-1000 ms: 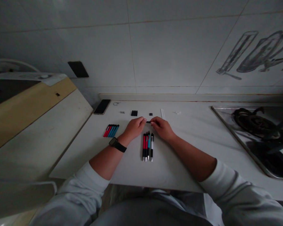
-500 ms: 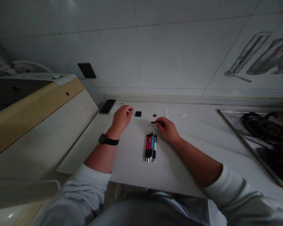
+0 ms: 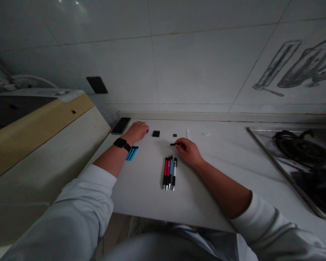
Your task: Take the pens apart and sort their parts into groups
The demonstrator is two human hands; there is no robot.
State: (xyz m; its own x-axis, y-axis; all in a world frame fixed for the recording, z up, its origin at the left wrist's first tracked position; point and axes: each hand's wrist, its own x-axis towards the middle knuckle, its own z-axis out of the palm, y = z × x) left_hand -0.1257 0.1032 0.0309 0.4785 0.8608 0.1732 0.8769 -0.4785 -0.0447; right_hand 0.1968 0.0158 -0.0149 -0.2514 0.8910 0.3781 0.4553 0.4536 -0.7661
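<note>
My right hand (image 3: 189, 151) pinches a small black pen part (image 3: 173, 144), whose narrow end points left above the counter. My left hand (image 3: 138, 131) is at the back left with its fingers curled together; what they hold, if anything, is too small to make out. Several short black rubber grips (image 3: 156, 133) lie in a row just right of it. Under my left wrist are blue pen barrels (image 3: 132, 153), partly covered by the arm. Several assembled pens (image 3: 169, 173), with red, blue and white barrels, lie side by side in front of my right hand.
A small dark piece (image 3: 175, 135), thin white sticks (image 3: 188, 134) and small white bits (image 3: 207, 134) lie along the back. A phone (image 3: 121, 125) is at the back left. A gas stove (image 3: 301, 156) stands right, a white cabinet panel (image 3: 57, 145) left.
My left hand has moved a little left and its forearm has swung left, uncovering the blue barrels. My right hand keeps its pinch on the black part. The view has shifted slightly.
</note>
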